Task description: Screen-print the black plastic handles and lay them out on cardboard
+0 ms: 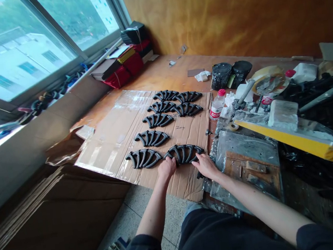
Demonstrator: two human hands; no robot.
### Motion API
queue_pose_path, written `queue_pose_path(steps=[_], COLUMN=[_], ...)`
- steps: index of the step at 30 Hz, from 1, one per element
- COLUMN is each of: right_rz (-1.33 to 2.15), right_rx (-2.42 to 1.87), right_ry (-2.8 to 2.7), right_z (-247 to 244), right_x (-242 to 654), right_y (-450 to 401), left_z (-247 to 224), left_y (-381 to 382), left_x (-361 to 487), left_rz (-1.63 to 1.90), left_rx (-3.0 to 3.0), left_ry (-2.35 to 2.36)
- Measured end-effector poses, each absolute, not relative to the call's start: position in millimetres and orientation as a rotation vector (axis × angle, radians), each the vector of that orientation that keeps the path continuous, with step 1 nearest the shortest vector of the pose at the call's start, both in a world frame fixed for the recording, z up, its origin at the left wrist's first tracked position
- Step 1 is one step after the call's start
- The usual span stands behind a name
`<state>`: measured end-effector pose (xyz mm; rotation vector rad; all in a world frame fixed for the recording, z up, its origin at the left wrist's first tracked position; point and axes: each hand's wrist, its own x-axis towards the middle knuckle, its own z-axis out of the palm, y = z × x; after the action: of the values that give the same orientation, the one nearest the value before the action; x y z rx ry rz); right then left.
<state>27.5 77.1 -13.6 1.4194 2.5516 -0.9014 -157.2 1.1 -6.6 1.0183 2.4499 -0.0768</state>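
A black ribbed, fan-shaped part (184, 152) lies near the front of a flattened cardboard sheet (110, 135). My left hand (167, 167) is closed on its left end, and my right hand (204, 165) has its fingers on the right end. Just left of it rests a similar black part (144, 158). Farther back on the cardboard are several more like it, among them a single one (152, 138), another (158, 120) and a back group in two columns (187, 109). The undersides of my fingers are partly hidden.
To the right stand a red-capped bottle (217, 105), black cans (221, 75), a stained metal plate (248, 159) and a yellow-edged tray (300, 138) of black parts. Folded cardboard (45, 219) leans at the lower left; red bundles (121, 74) sit by the window.
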Motion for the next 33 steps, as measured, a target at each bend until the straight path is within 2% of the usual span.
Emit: queue_pose_path(steps=[4, 7, 13, 19, 26, 29, 33], right_rz=[-0.927, -0.938, -0.958, -1.046, -1.227, -1.122, -0.808], right_rx=[1.418, 1.427, 1.457, 1.526, 1.581, 1.710, 2.112], right_ry=[2.579, 2.583, 2.587, 2.678, 2.873, 2.862, 2.574], right_z=[-14, -14, -18, -13, 32, 45, 49], right_x=[30, 30, 29, 25, 24, 51, 133], right_y=[76, 75, 75, 80, 96, 94, 89], left_z=[-7, -16, -33, -15, 10, 1, -26], left_y=[-18, -19, 7, 24, 123, 162, 193], left_x=[-127, -99, -83, -99, -132, -139, -149], left_rz=[0.242, 0.412, 0.260, 0.260, 0.261, 0.154, 0.113], left_rx=[1.245, 1.533, 1.442, 1.548, 1.657, 1.610, 1.563], left_ry=[2.568, 2.446, 2.438, 2.446, 2.415, 2.337, 2.367])
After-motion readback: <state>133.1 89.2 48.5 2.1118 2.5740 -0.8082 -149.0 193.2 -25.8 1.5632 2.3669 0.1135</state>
